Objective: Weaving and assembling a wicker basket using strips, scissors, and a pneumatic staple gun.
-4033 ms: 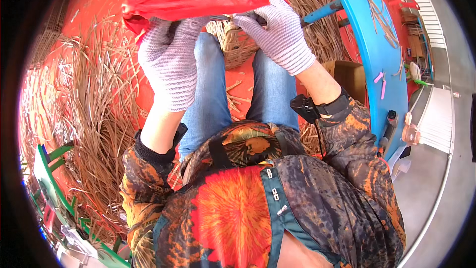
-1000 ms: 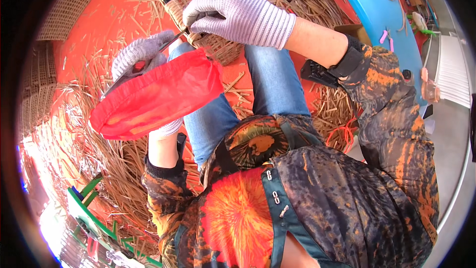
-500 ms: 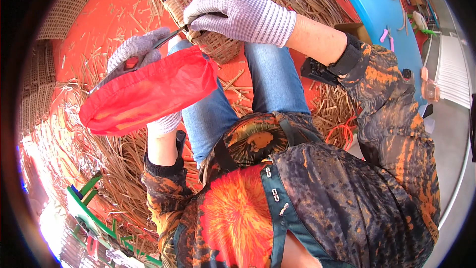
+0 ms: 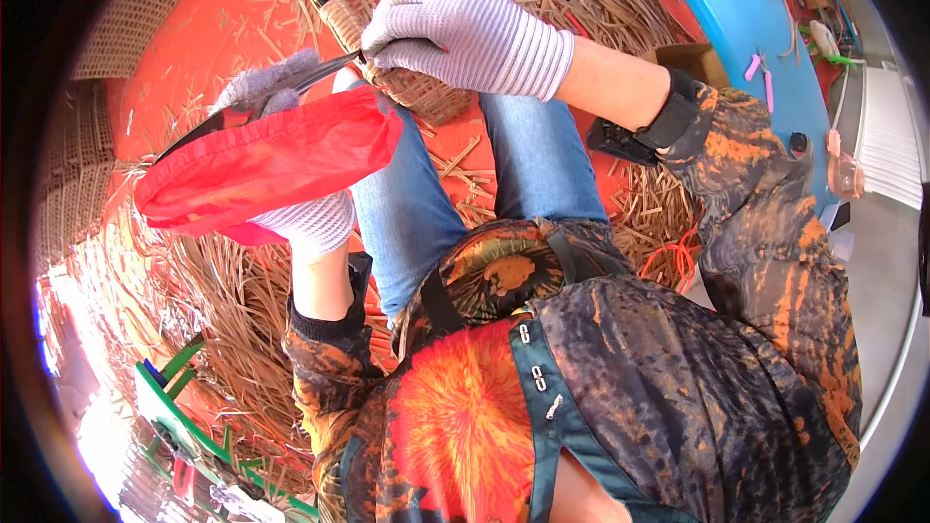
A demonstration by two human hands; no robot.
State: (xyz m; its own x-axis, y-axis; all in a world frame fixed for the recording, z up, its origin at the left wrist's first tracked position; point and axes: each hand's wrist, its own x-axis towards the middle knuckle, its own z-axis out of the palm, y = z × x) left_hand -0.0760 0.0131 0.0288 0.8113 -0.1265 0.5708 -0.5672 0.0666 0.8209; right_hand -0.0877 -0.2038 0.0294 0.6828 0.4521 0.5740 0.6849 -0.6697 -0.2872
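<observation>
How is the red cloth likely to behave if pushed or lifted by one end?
The red cloth is probably floppy, given its wrinkles and soft folds. It looks light for its size, as the fabric seems thin. The dark strip by its upper edge may be stiffer, since it runs nearly straight.

Gathered red fabric (image 4: pixel 281 160) hides much of the left hand (image 4: pixel 315 218), gloved in grey-and-white knit, and part of a dark metal tool (image 4: pixel 327 69). The right hand (image 4: pixel 465 34), gloved alike, masks what its fingers touch. The top edge crops tan woven basketwork (image 4: pixel 334 15) toward eleven o'clock, a blue table (image 4: pixel 722 5) toward one.
</observation>
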